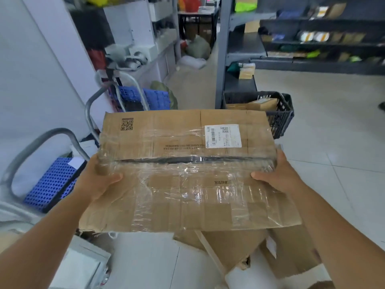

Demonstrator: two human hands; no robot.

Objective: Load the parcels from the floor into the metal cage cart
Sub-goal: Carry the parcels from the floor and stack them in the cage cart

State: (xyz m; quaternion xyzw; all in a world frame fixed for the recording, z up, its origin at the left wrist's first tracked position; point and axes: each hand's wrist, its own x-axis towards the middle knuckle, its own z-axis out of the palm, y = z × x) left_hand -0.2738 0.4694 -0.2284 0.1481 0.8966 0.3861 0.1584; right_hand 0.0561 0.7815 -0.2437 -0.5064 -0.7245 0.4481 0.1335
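A wide, flat cardboard parcel [187,174] wrapped in clear tape, with a white shipping label at its far right, is held level in front of me above the floor. My left hand [98,178] grips its left edge, thumb on top. My right hand [275,176] grips its right edge the same way. More brown cardboard parcels [239,251] and a white one [83,265] lie on the floor beneath it. To the left stand grey metal tube frames with blue perforated panels [52,182]; I cannot tell whether these are the cage cart.
A black plastic crate [279,119] holding small boxes sits on the floor past the parcel, by a grey shelf post [221,59]. Dark shelving with goods runs along the right. A white wall is on the left. Bags and white shelves fill the far aisle.
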